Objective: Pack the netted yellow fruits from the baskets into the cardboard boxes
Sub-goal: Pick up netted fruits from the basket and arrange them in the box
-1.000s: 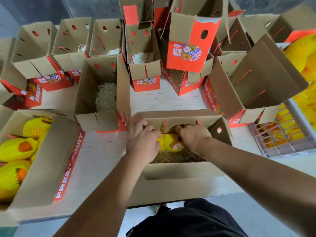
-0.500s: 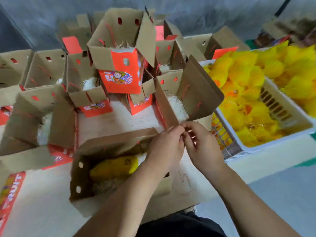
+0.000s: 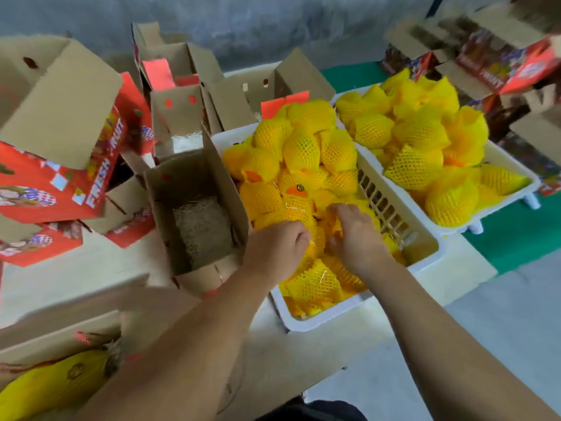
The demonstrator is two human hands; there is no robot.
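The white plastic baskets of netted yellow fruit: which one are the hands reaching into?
The nearer white plastic basket, beside the open cardboard box. Both the left hand and right hand are in it; the farther basket is untouched.

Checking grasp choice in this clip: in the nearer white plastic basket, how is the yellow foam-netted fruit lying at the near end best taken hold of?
Probably across its rounded middle, coming from above. The yellow foam-netted fruit lies on its side atop the pile in the nearer white plastic basket, its top face exposed. The netting's pointed end looks loose, so pinching there seems less secure. The left hand and right hand are already just beyond it.
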